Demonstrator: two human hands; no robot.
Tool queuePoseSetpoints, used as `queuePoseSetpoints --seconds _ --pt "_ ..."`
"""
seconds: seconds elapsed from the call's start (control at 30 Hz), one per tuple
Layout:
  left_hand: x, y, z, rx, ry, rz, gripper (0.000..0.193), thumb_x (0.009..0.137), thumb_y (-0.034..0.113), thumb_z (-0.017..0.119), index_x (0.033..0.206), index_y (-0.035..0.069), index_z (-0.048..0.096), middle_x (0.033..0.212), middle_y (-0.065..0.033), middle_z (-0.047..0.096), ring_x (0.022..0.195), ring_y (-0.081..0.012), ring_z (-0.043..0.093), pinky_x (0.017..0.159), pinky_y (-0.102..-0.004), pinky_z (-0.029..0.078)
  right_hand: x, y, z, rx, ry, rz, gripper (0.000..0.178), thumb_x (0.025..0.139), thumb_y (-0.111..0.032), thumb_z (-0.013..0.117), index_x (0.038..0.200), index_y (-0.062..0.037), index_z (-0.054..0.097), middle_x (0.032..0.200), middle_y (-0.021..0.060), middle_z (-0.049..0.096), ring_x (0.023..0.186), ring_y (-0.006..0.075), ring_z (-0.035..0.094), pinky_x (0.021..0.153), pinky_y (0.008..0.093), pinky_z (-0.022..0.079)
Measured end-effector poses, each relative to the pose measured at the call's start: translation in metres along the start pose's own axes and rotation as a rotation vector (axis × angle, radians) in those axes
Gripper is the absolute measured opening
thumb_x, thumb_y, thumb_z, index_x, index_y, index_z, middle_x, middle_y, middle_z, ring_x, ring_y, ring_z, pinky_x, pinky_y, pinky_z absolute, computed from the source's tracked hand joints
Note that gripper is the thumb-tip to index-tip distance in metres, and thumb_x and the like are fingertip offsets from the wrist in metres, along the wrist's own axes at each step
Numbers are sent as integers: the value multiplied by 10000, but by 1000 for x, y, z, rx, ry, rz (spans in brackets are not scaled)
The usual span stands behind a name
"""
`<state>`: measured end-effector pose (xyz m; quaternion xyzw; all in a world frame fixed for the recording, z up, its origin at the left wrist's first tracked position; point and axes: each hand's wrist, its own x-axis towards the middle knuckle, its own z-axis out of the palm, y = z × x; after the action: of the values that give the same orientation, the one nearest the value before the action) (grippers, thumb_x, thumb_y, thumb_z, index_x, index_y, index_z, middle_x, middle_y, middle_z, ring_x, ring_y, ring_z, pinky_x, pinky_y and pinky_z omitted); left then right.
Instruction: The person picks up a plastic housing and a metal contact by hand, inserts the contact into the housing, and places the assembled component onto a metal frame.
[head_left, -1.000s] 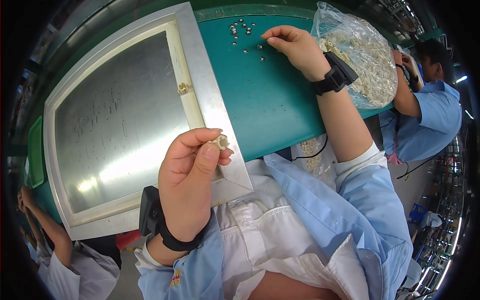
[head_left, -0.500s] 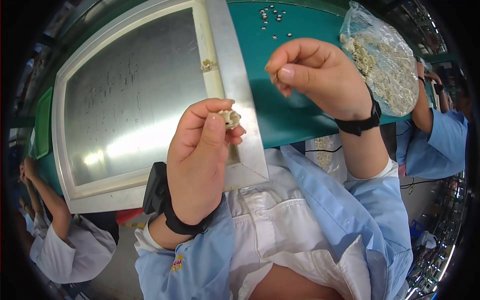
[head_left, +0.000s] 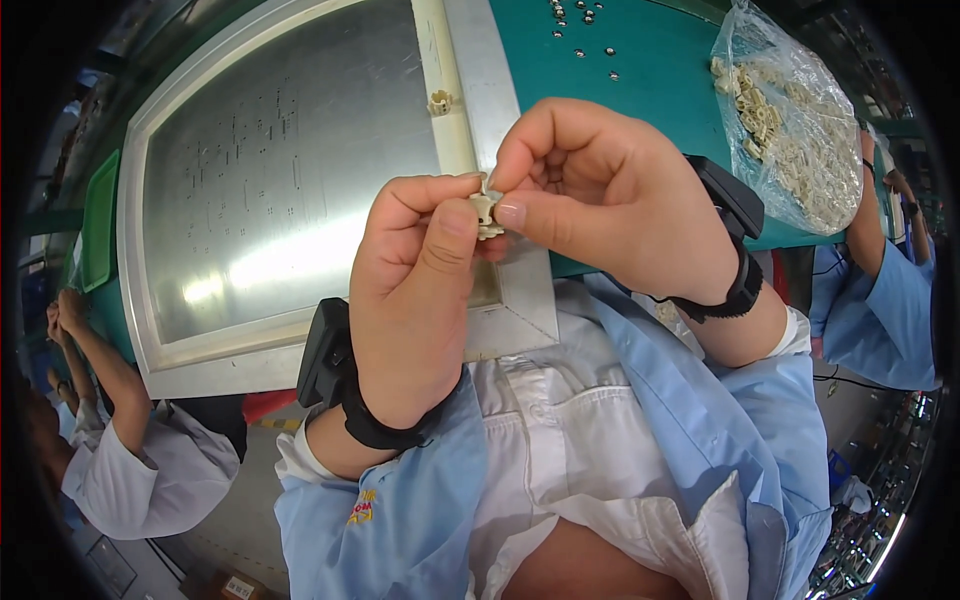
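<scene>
My left hand (head_left: 412, 290) grips a small beige plastic part (head_left: 486, 212) between thumb and fingers, above the right edge of a metal-framed screen. The part is hollow with a notched rim. My right hand (head_left: 615, 205) is closed in a pinch, its thumb and forefinger tips up against the part's right side. Whatever sits between those right fingertips is too small and covered to name. A similar beige part (head_left: 440, 102) stands by itself on the frame farther back.
The framed screen (head_left: 300, 180) with dark marks fills the left side. On the green table surface (head_left: 640, 120) lie several small round metal pieces (head_left: 580, 53). A clear bag of beige parts (head_left: 790, 130) is at the right. A green tray (head_left: 101, 220) and other people flank the bench.
My right hand has come left and down, so its pinched fingertips now meet the beige part. The left hand has shifted slightly right and turned the part. The whole view has shifted a little.
</scene>
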<state>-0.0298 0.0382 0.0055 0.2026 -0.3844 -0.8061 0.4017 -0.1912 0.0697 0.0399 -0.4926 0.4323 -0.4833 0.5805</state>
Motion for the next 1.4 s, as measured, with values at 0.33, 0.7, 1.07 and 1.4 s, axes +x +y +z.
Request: queuePoseSetpoints --seconds 0.33,0.7,1.07,1.4 --pt "-1 0 0 79 28 118 189 895 129 518 1036 8 485 935 -72 585 838 -110 539 791 -256 435 0 9 6 -138 47 -13 131 849 -25 553 958 -1 485 852 32 554 784 92 565 718 216 471" --pt "1 2 -3 -99 -59 17 193 922 151 459 1055 13 481 954 -85 572 842 -137 547 783 -277 445 2 16 3 219 -71 24 134 846 -57 574 940 -7 492 819 15 536 760 77 548 665 201 457" --pt "1 1 -5 -102 1 15 222 933 190 436 1067 20 483 958 -84 573 861 -154 553 793 -296 447 0 9 10 -166 81 -71 124 831 -30 580 934 0 517 811 7 533 741 60 523 665 192 438" --pt "-1 2 -5 -124 1 23 228 933 209 435 1068 29 467 978 -87 568 895 -160 553 806 -285 450 0 19 10 -481 127 -379 229 749 -58 664 950 -18 562 801 8 551 705 88 506 616 215 405"
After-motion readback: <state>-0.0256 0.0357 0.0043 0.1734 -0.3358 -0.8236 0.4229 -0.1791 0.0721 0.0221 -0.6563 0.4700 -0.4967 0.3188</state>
